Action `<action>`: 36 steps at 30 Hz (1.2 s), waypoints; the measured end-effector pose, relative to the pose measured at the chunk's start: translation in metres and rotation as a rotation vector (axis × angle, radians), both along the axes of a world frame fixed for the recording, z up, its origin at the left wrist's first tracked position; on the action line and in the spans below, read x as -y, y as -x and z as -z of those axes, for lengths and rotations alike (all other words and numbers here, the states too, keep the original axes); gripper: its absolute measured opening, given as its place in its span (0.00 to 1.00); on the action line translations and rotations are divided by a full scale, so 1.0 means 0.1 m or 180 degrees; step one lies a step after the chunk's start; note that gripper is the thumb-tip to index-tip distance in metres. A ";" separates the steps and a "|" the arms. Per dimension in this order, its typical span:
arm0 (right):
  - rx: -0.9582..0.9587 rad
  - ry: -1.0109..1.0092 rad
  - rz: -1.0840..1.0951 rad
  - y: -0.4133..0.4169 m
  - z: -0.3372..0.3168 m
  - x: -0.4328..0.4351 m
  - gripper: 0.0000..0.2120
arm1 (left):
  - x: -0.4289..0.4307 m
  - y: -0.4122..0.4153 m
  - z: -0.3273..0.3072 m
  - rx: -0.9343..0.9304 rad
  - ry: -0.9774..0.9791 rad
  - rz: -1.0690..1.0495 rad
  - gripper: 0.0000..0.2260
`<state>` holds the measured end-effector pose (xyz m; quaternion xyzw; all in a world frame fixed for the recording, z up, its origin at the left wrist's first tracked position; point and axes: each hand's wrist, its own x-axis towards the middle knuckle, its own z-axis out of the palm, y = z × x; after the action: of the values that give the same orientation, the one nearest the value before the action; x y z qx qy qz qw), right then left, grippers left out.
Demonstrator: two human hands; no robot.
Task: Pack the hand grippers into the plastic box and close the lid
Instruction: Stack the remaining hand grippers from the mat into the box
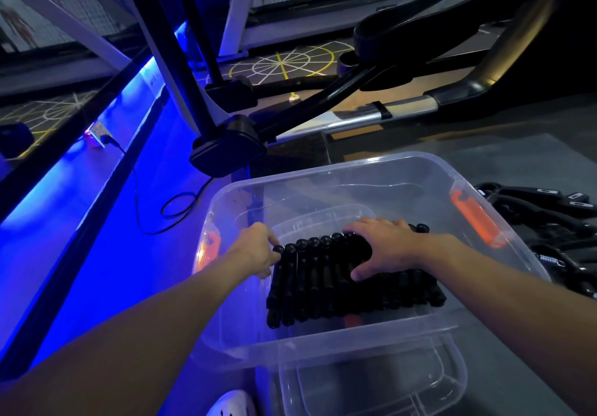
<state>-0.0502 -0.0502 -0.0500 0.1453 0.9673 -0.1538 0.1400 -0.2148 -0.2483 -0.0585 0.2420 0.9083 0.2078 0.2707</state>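
Row of black foam-handled hand grippers (349, 281) lies inside clear plastic box (326, 339). Left hand (258, 249) pinches row's left end; right hand (387, 247) spread flat on top, likely squaring bundle. More grippers (549, 218) wait right of box. Clear lid (381, 380) under box's near edge.

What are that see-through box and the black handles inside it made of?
The box looks like clear, glossy plastic: you see through its walls, and the rim glints. Its orange latches look like opaque plastic. The hand grippers seem coated in matte black foam or rubber, with no shine; which one I cannot tell.
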 end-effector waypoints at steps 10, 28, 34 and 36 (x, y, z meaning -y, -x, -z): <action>-0.0018 0.0034 -0.0009 0.00 0.02 -0.01 0.44 | -0.03 -0.06 0.06 0.0462 -0.0328 -0.0346 0.07; 0.0024 0.0005 0.0001 0.01 0.02 0.00 0.45 | -0.01 -0.05 0.08 0.0093 -0.0315 -0.0028 0.11; 0.0033 0.0011 0.0010 0.02 -0.01 0.03 0.44 | 0.01 -0.08 0.06 -0.0001 -0.0219 0.0177 0.21; 0.0036 0.0025 0.0016 0.02 0.00 0.03 0.44 | 0.01 -0.08 0.07 -0.0073 -0.0175 0.0241 0.23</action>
<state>-0.0518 -0.0528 -0.0499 0.1481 0.9655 -0.1572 0.1457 -0.2067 -0.2489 -0.0654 0.2859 0.8954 0.2196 0.2612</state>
